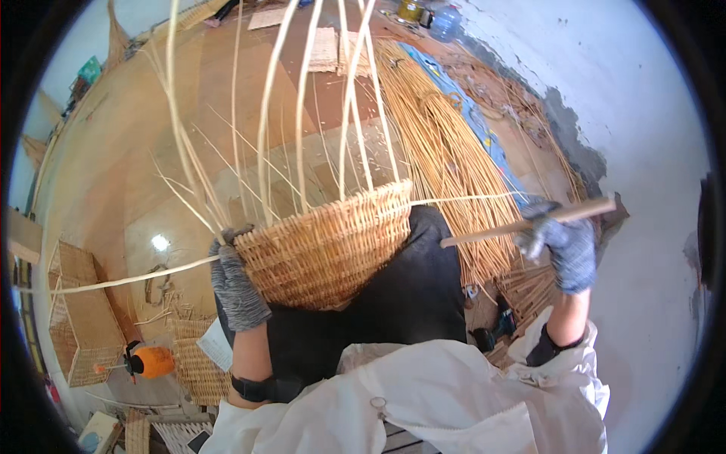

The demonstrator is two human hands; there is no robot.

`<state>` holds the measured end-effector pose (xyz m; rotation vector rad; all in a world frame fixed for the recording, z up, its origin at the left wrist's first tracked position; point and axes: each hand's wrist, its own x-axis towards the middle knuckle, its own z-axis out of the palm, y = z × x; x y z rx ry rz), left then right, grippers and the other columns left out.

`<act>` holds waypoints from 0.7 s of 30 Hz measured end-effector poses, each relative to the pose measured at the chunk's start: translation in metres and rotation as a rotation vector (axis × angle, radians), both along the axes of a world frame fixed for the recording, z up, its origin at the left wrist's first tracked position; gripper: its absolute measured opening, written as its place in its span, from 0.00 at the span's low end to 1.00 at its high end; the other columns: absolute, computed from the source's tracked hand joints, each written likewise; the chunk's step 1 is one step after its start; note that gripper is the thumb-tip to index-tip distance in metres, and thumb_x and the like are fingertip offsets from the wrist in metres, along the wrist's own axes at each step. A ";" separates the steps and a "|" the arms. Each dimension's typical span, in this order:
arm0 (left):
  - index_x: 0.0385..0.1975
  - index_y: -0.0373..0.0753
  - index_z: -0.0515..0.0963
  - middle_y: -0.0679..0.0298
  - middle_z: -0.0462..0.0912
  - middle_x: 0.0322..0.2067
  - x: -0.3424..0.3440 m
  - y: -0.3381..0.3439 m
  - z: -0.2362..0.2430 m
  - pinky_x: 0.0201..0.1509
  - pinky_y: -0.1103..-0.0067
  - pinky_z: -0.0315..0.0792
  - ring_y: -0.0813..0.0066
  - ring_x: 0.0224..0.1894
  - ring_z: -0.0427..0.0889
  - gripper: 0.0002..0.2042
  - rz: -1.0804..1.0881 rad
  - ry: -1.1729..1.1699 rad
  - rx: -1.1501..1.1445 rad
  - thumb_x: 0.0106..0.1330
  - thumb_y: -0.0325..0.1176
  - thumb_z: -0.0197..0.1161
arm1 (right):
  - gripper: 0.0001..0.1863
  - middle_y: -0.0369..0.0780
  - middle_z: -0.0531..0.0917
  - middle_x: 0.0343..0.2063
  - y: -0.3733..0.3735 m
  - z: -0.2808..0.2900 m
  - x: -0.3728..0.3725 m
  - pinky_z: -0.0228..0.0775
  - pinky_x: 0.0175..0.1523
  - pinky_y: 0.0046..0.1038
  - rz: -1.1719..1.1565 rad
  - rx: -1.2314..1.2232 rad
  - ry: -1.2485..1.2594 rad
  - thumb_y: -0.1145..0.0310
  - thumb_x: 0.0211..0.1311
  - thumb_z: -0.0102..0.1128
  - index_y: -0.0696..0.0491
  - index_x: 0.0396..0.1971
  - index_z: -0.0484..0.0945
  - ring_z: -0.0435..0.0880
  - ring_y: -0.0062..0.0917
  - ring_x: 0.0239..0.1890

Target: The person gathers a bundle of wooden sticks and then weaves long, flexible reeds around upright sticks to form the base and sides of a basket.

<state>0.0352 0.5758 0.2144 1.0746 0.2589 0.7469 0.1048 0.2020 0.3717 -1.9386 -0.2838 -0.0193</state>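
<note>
A half-woven wicker basket (325,242) rests on my lap, its long pale stakes (268,113) rising from the rim. My left hand (236,284), in a grey knit glove, is closed on the basket's left end, beside a pale rod (128,278) stretching out leftward. My right hand (560,242), also gloved, grips a flat wooden stick (480,234) out to the right of the basket. A thin strand (461,197) runs from the basket's right corner toward that hand; whether my fingers hold it too, I cannot tell.
Long cane bundles (431,129) lie on the right beside a white wall (650,136). At lower left are woven panels (83,318), an orange sprayer (157,362) and another wicker piece (200,386). A drill (495,325) lies near my right leg; water bottles (446,23) stand far back.
</note>
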 end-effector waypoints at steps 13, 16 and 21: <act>0.41 0.35 0.68 0.54 0.75 0.38 -0.004 -0.011 0.016 0.49 0.76 0.67 0.69 0.41 0.73 0.13 0.048 0.068 -0.052 0.63 0.37 0.49 | 0.05 0.35 0.72 0.13 -0.024 -0.020 0.038 0.60 0.21 0.25 -0.498 -0.254 -0.464 0.71 0.52 0.49 0.54 0.20 0.72 0.67 0.19 0.15; 0.41 0.34 0.68 0.55 0.76 0.37 -0.005 -0.013 0.005 0.49 0.77 0.66 0.70 0.41 0.73 0.13 0.052 0.054 -0.046 0.62 0.35 0.50 | 0.09 0.33 0.70 0.12 -0.025 -0.007 0.024 0.60 0.21 0.20 -0.355 -0.225 -0.274 0.65 0.52 0.53 0.53 0.18 0.71 0.67 0.16 0.15; 0.49 0.35 0.65 0.55 0.74 0.42 -0.008 0.022 0.023 0.51 0.75 0.64 0.69 0.47 0.71 0.24 -0.483 0.106 0.108 0.58 0.45 0.55 | 0.07 0.34 0.76 0.21 -0.003 -0.102 0.042 0.68 0.30 0.22 -0.047 -0.631 0.374 0.66 0.48 0.60 0.52 0.26 0.77 0.75 0.19 0.25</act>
